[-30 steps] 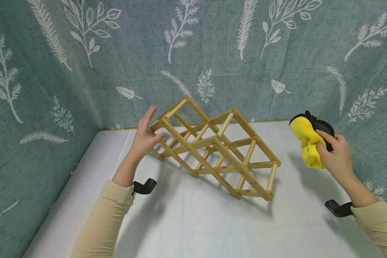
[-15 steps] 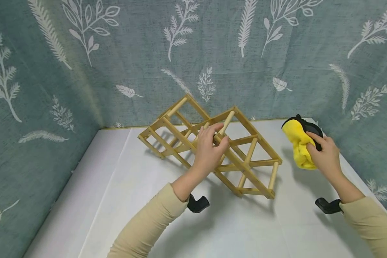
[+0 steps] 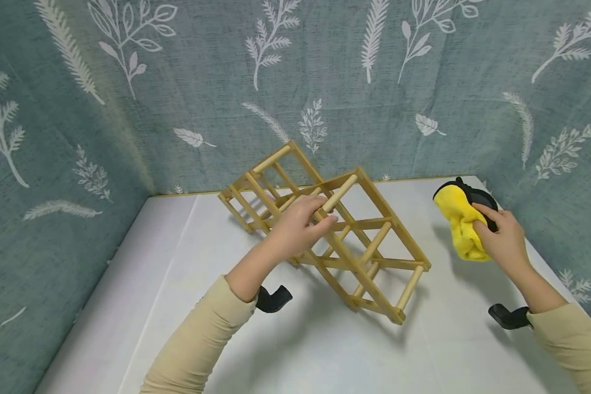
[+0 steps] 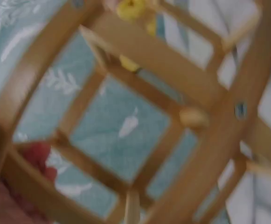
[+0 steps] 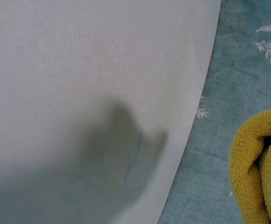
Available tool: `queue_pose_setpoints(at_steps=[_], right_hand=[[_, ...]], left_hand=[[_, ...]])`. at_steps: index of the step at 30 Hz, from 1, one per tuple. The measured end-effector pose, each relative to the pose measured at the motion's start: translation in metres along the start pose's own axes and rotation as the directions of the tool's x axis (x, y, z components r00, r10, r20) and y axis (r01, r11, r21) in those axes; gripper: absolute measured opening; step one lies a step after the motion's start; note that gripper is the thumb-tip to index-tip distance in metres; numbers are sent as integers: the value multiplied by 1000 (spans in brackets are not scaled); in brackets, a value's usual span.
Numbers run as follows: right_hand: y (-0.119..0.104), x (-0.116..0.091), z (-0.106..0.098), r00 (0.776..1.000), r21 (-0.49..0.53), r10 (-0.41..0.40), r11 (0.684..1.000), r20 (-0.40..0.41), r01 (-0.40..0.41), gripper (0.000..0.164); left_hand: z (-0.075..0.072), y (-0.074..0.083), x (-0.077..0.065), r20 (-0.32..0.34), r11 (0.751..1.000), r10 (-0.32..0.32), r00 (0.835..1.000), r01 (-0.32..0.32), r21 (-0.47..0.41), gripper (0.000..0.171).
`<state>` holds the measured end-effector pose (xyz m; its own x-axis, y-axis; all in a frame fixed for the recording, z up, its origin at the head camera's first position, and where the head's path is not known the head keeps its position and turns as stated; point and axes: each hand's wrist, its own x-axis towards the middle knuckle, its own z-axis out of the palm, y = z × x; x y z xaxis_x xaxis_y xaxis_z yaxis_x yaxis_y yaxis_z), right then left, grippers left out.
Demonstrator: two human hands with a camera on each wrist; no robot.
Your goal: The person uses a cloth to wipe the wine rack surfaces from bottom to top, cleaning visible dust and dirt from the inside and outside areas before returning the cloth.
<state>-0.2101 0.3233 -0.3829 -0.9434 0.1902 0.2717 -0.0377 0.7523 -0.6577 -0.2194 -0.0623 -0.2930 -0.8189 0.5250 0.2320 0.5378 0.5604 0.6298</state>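
Observation:
A light wooden lattice rack [image 3: 371, 221], like a folding wine rack, stands on the white table with two peaks. My left hand [image 3: 297, 227] grips its frame near the top of the front peak, fingers over the bar and thumb at the side. In the left wrist view, the rack's slats [image 4: 158, 56] fill most of the picture, with fingertips [image 4: 37, 156] at the left edge. Off to the rack's right, my right hand [image 3: 504, 243] pinches a yellow fluffy cloth [image 3: 460, 221] with a black part, above the table. The right wrist view shows only its folded yellow pile [image 5: 252, 168].
The white table [image 3: 177, 317] carries the rack and runs back to teal leaf-patterned fabric [image 3: 207, 98], which hangs behind and at both sides. A black wrist mount [image 3: 273, 300] sticks out from the left sleeve, another mount [image 3: 509, 316] from the right one.
My left hand has moved from the rack's left end to the front peak and grips it. The rack's right end has swung slightly nearer. My right hand, still holding the cloth, has shifted slightly left.

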Motion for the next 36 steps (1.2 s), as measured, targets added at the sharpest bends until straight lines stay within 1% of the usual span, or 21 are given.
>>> queue_pose_setpoints(at_steps=[2, 4, 7, 10, 13, 14, 15, 16, 18, 19, 20, 21, 22, 23, 24, 25, 28, 30, 32, 33, 36], right_hand=[[-1, 0, 0, 1000, 2, 2, 1000, 5, -2, 44], [-1, 0, 0, 1000, 4, -1, 1000, 14, 1, 44], [-1, 0, 1, 1000, 4, -9, 1000, 19, 9, 44], [0, -1, 2, 1000, 3, -9, 1000, 27, 9, 44], [-1, -3, 3, 999, 7, -8, 1000, 35, 8, 44], [-1, -3, 3, 999, 7, -4, 1000, 38, 3, 44], [-2, -2, 3, 999, 11, -4, 1000, 39, 4, 44], [-2, -2, 3, 999, 12, -4, 1000, 41, 4, 44], [-4, -2, 3, 999, 14, -1, 1000, 48, 1, 44], [-4, -2, 3, 999, 17, -2, 1000, 49, 1, 44], [-4, -2, 3, 999, 17, -3, 1000, 48, 2, 44], [-4, -3, 2, 999, 17, -2, 1000, 49, 2, 45], [-3, -4, 2, 999, 16, -3, 1000, 49, 3, 45], [-3, -4, 1, 999, 16, -3, 1000, 49, 2, 45], [-2, -5, 0, 999, 14, -5, 1000, 46, 4, 45], [-1, -5, 0, 999, 11, -8, 1000, 43, 7, 44], [0, -5, 0, 999, 4, -5, 1000, 39, 5, 44], [0, -5, 2, 999, 5, -7, 1000, 39, 6, 44], [-2, -5, 3, 999, 12, -8, 1000, 44, 8, 44], [-3, -5, 4, 999, 16, -11, 1000, 47, 10, 44], [-4, -6, 5, 999, 24, -22, 999, 47, 21, 43]], left_hand=[[-8, -4, -1, 62, 998, 45, 997, -46, 31, 30], [-15, -10, -2, 117, 993, 110, 987, -113, 21, 29], [-25, -19, -1, 191, 981, 194, 962, -190, -39, 27], [-34, -28, 2, 261, 963, 265, 928, -243, -113, 29], [-43, -34, 6, 310, 953, 303, 901, -279, -121, 35], [-46, -36, 6, 317, 951, 309, 897, -287, -114, 37], [-49, -36, 6, 316, 952, 307, 898, -290, -101, 38], [-50, -36, 5, 305, 956, 294, 906, -284, -79, 40], [-50, -34, 1, 245, 977, 211, 946, -212, -23, 49], [-48, -32, -4, 202, 988, 150, 968, -152, -6, 57], [-44, -30, -9, 160, 997, 81, 984, -82, 2, 66], [-39, -28, -15, 120, 1000, 6, 993, -7, 1, 76], [-32, -26, -22, 88, 998, -64, 994, 65, -4, 86], [-25, -25, -30, 63, 992, -125, 990, 126, -23, 95], [-18, -24, -37, 54, 984, -169, 984, 171, -41, 101], [-10, -23, -44, 52, 979, -195, 979, 198, -54, 104], [10, -22, -60, 55, 971, -213, 975, 218, -95, 97], [18, -21, -66, 29, 972, -217, 976, 218, -86, 89], [21, -18, -70, -3, 975, -215, 977, 215, -49, 77], [20, -17, -72, -14, 974, -226, 974, 226, -22, 72], [13, -17, -76, -43, 979, -192, 981, 194, 65, 53]])
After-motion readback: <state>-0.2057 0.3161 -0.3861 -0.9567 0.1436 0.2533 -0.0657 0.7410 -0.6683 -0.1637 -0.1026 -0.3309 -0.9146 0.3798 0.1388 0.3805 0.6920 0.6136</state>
